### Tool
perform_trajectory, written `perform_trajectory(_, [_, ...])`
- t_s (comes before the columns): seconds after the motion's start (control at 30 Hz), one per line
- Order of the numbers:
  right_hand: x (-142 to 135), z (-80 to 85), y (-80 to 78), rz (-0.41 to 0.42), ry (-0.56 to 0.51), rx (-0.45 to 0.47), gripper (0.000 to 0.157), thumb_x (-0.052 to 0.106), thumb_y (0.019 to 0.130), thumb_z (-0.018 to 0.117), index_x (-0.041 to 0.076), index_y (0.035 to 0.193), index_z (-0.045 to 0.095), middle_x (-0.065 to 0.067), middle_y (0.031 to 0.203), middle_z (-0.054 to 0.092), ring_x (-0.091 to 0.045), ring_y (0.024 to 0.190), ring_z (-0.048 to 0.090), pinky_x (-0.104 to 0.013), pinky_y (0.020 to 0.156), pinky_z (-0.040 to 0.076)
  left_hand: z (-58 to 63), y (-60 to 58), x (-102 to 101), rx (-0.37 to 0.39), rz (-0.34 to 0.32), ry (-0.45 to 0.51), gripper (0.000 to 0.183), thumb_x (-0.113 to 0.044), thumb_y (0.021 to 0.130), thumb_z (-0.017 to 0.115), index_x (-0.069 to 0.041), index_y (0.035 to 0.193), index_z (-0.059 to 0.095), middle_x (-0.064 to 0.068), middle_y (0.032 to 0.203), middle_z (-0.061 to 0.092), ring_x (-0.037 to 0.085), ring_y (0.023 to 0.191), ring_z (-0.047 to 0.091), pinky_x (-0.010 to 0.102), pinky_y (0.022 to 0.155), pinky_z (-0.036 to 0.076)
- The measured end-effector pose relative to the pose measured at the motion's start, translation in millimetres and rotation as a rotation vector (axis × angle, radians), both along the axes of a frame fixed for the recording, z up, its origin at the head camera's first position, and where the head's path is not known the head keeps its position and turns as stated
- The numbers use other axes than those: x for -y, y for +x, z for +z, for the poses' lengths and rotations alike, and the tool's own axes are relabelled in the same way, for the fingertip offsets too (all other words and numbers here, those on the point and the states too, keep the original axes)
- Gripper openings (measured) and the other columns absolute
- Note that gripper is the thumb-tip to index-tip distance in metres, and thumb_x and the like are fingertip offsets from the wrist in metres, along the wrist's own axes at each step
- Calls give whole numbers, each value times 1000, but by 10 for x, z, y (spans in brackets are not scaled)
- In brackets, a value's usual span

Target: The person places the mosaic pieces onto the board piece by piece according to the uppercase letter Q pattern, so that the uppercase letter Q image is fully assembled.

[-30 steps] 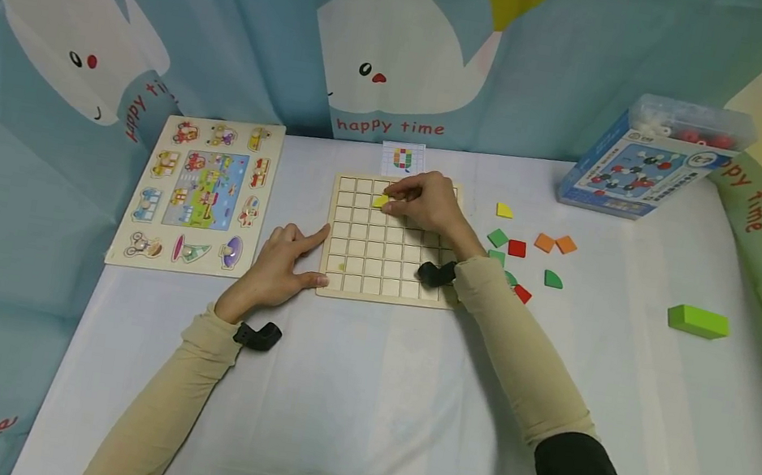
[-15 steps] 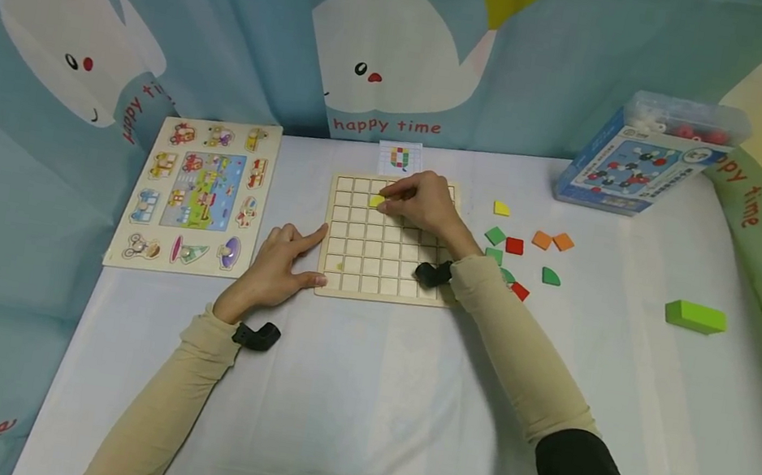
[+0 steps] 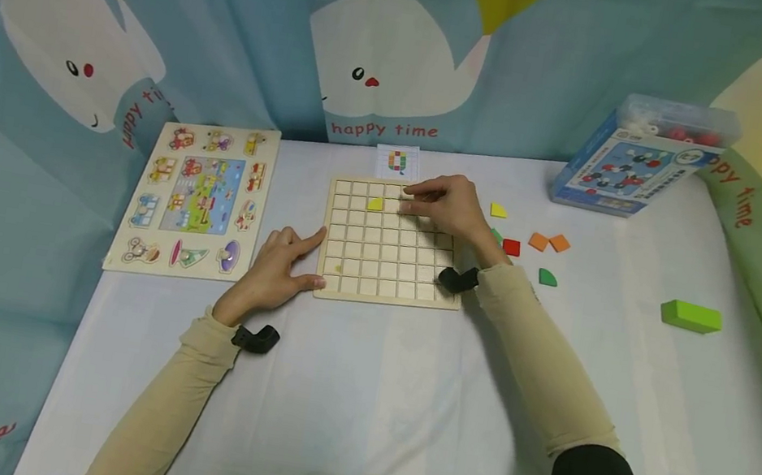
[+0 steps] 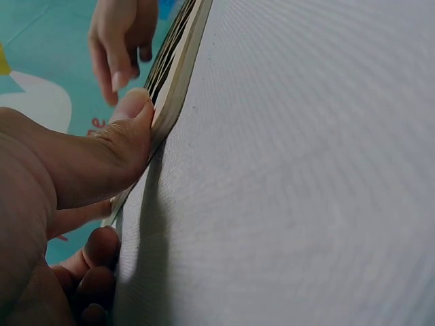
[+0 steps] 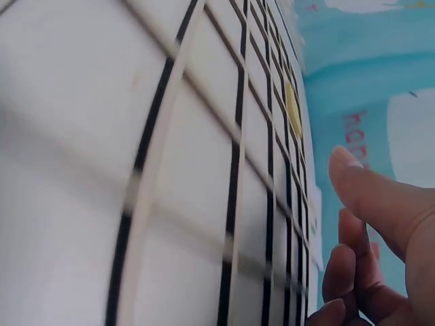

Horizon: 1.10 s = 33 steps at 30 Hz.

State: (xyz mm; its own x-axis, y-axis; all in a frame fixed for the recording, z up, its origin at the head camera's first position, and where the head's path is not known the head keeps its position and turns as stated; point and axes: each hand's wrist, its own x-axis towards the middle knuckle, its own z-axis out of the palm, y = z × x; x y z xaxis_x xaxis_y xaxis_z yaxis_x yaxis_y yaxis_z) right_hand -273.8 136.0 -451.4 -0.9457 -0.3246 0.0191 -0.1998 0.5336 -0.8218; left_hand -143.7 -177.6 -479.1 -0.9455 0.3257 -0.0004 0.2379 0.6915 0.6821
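A wooden grid board (image 3: 375, 274) lies mid-table, with one yellow piece (image 3: 374, 204) in a cell of its second row from the back. My left hand (image 3: 278, 267) rests at the board's left side, thumb and index finger spread apart against the edge. In the left wrist view the thumb (image 4: 122, 149) presses at the board's rim, the other fingers loosely bent. Over the back right of the grid hovers my right hand (image 3: 450, 207), holding nothing. Its thumb (image 5: 360, 183) and fingers stand apart in the right wrist view.
Right of the board lie a yellow piece (image 3: 498, 210), a red square (image 3: 511, 247), orange squares (image 3: 539, 241) and a green quarter-round (image 3: 547, 278). A pattern card (image 3: 397, 162), picture puzzle (image 3: 194, 201), blue box (image 3: 639, 161) and green block (image 3: 690, 316) surround them.
My right hand has let go of the yellow piece, leaving it in the grid, and moved to the right. The left hand stays at the board's edge.
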Motion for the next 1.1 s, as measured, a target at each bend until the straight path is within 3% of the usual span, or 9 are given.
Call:
perform_trajectory(0.27, [-558,136,171,-78,32,51,29,23,92,86,10,118,83,-13,109,76,-24,92,61,-32,79,48,7,13,-7,38,9,-5,86,-21,89,87,-9,162,42,11,100,44,26,94,32,37,85,27])
perform_trajectory(0.47, [-980,203,303,-103,69,35,30,26,94,84,10,120,82,-13,109,75,-21,93,62,-28,76,50,19,26,-4,40,18,-8,86,-21,89,87,-10,162,42,12,101,45,26,94,33,37,85,28])
perform_trajectory(0.7, [-1353,250,465,-162,178,56,36,28,93,84,9,124,81,-16,116,73,-22,96,57,-28,71,47,14,25,1,32,8,-13,86,-22,90,86,-10,162,42,14,103,46,27,94,33,38,85,28])
perform_trajectory(1.1, [-1674,94,597,-155,297,60,35,24,91,87,8,121,81,-17,115,73,-25,90,53,-27,69,44,17,35,-14,20,0,-4,86,-20,89,86,-9,162,43,15,103,47,28,94,33,38,84,28])
